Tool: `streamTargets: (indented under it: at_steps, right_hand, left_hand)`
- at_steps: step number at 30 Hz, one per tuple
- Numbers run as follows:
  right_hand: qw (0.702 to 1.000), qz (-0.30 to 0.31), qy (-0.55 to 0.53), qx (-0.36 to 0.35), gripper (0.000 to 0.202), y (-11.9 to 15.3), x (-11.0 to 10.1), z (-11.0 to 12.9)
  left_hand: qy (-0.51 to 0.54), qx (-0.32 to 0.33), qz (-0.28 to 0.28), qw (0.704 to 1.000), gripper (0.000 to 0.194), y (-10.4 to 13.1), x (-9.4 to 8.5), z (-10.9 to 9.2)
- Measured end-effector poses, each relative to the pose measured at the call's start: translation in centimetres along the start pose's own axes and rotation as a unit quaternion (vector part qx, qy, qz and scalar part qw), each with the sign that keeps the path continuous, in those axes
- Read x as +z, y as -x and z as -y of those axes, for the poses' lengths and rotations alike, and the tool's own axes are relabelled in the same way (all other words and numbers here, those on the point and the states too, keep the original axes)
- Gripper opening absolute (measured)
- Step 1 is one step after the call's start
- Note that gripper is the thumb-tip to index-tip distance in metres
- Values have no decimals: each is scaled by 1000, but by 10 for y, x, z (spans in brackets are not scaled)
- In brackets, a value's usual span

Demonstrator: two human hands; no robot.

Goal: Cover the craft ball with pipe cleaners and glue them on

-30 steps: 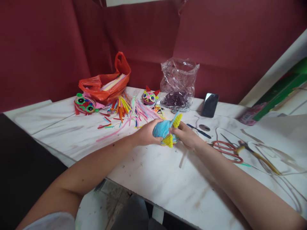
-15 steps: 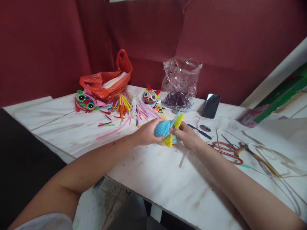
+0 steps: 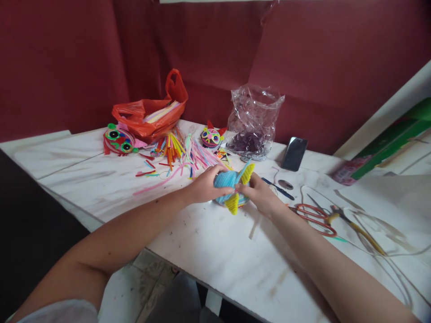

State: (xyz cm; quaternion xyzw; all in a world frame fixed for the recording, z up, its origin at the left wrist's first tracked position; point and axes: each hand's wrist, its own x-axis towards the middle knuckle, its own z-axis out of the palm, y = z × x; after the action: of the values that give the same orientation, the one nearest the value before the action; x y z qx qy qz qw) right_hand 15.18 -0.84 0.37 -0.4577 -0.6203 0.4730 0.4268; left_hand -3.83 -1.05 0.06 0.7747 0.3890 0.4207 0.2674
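Note:
Between my two hands, over the middle of the table, is a rounded light-blue pipe-cleaner figure [image 3: 223, 181] with two yellow ridged ear-like pieces standing out from it. My left hand [image 3: 207, 185] wraps its left side, thumb across the blue surface. On the other side my right hand [image 3: 257, 193] grips it, thumb pressed near the yellow pieces. A thin blue stem sticks up beside the upper yellow piece [image 3: 248, 173]. The figure's underside is mostly hidden.
Behind stand a red plastic bag [image 3: 151, 117], a clear bag [image 3: 255, 121] and a phone [image 3: 294, 154]. Two finished-looking faces, one green-eyed [image 3: 120, 139] and one smaller [image 3: 212, 137], sit near loose pipe cleaners [image 3: 173, 148]. Red-handled scissors [image 3: 314, 220] and yellow-handled pliers [image 3: 358, 229] lie right.
Both hands still hold the blue figure, which has shifted and turned slightly. The yellow pieces sit a little further left and lower; the camera view has moved a bit.

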Motion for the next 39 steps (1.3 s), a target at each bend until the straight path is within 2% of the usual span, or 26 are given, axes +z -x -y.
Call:
streamTargets:
  at_steps: [3,8,19,23,26,32,35,39]
  right_hand:
    - [1000,-2,15,-4,40,2,1,3]
    - [999,43,9,-2,38,2,-3,5]
    - [1000,-8,3,-13,33,1,4,2]
    - [1000,1,10,-20,32,0,3,-1]
    - [999,18,19,-34,33,0,2,-1]
    - [997,59,13,-44,33,5,5,9]
    - [998,43,13,-38,29,7,8,10]
    - [999,14,12,-46,18,6,10,4]
  left_hand:
    - [-3,-9,-7,1000,47,1,1,-3]
    - [-12,-32,-11,999,44,1,1,-8]
    - [-40,-47,-45,997,53,6,8,-11]
    - [8,-57,-30,998,45,5,6,-11]
    - [32,-76,-8,997,50,5,5,-12]
    - [11,-110,-2,994,55,5,4,-19]
    - [18,-126,4,992,57,6,5,-24]
    - [-3,-111,-17,994,63,7,8,-24]
